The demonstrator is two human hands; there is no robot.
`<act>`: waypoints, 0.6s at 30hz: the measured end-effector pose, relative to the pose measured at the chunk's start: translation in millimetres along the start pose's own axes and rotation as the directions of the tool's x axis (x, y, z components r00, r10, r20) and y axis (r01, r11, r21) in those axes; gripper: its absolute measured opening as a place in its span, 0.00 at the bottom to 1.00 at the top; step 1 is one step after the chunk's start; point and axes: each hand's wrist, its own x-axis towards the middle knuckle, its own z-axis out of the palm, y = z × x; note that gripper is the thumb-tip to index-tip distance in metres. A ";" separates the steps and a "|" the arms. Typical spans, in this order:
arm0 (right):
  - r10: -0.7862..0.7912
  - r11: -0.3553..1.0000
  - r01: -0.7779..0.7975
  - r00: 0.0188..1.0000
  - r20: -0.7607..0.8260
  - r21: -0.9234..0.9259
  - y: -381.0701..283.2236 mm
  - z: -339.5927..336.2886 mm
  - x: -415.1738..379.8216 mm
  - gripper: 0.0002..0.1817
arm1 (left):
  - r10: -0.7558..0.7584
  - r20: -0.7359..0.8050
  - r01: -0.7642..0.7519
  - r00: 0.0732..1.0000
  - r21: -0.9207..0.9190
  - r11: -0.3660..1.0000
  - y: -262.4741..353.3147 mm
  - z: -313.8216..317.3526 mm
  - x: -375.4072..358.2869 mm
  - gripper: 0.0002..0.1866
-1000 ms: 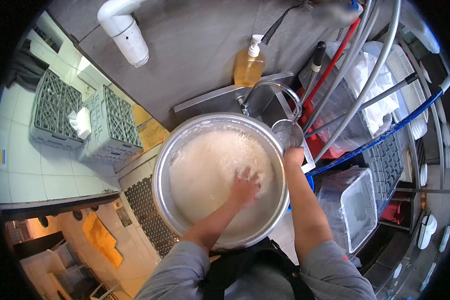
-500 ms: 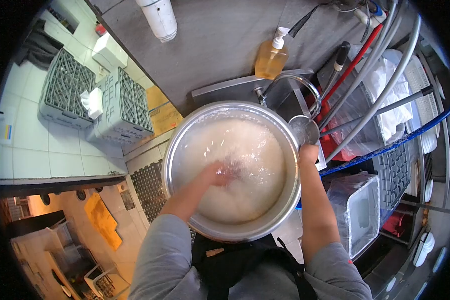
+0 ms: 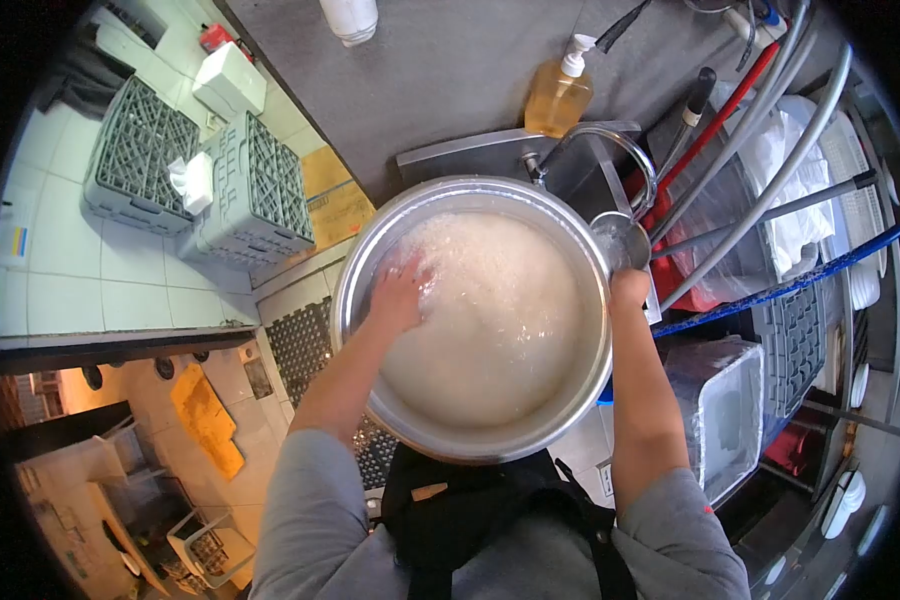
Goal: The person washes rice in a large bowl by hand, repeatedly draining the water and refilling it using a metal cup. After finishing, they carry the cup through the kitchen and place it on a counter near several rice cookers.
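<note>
A large round metal pot (image 3: 345,290) of cloudy, whitish water stands in front of me, with pale grains like rice showing near its far side. Inside the pot on the left, my left hand (image 3: 400,297) has its fingers apart, the tips dipping into the water and grains. My right hand (image 3: 628,287) is closed at the pot's right rim, on the near edge of a small round metal bowl (image 3: 622,243). The bowl sits below the curved tap (image 3: 642,165). My right fingers are partly hidden.
A soap pump bottle (image 3: 558,98) stands behind the sink edge (image 3: 450,156). Grey dish racks (image 3: 260,200) are stacked at the left. Hoses (image 3: 760,200) and plastic-covered containers (image 3: 725,420) crowd the right side. A perforated mat (image 3: 303,350) lies on the floor.
My left hand has moved from the middle of the pot toward its left side, and its fingers now show more. My right hand stays at the small bowl. The view has shifted slightly.
</note>
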 end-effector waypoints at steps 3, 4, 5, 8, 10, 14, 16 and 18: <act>0.075 0.997 -0.074 0.996 -0.038 0.010 -14.8 -8.6 -14.8 0.18 | -0.166 0.024 0.168 0.986 -0.055 0.984 22.6 20.5 -39.6 0.35; 0.097 0.995 -0.096 0.994 -0.057 0.013 -15.9 -8.9 -13.7 0.18 | -0.214 0.047 0.218 0.976 -0.088 0.972 31.5 30.6 -51.0 0.35; 0.123 0.990 -0.122 0.992 -0.015 0.071 -5.4 -1.8 -3.5 0.19 | -0.216 0.136 0.225 0.967 -0.056 0.973 39.5 43.4 -60.2 0.35; 0.115 0.992 -0.113 0.993 -0.024 0.048 -3.0 1.3 -0.3 0.19 | -0.211 0.319 0.241 0.924 -0.060 0.969 65.2 95.3 -83.4 0.36; 0.119 0.993 -0.119 0.992 -0.043 0.013 -3.4 0.1 1.9 0.19 | -0.121 0.462 0.235 0.879 -0.197 0.952 86.2 66.4 -97.9 0.36; 0.130 0.991 -0.131 0.991 -0.037 -0.017 -19.3 -10.8 -15.0 0.20 | 0.087 0.636 0.106 0.767 -0.260 0.960 147.4 86.5 -97.1 0.35; 0.151 0.989 -0.150 0.988 -0.026 0.014 -13.3 -5.4 -8.0 0.20 | 0.289 0.563 -0.106 0.774 -0.335 0.936 175.4 91.6 -87.8 0.30; 0.137 0.991 -0.137 0.991 0.000 -0.013 -14.9 -8.4 -10.1 0.20 | 0.515 0.461 -0.278 0.723 -0.488 0.827 194.7 78.5 -69.6 0.26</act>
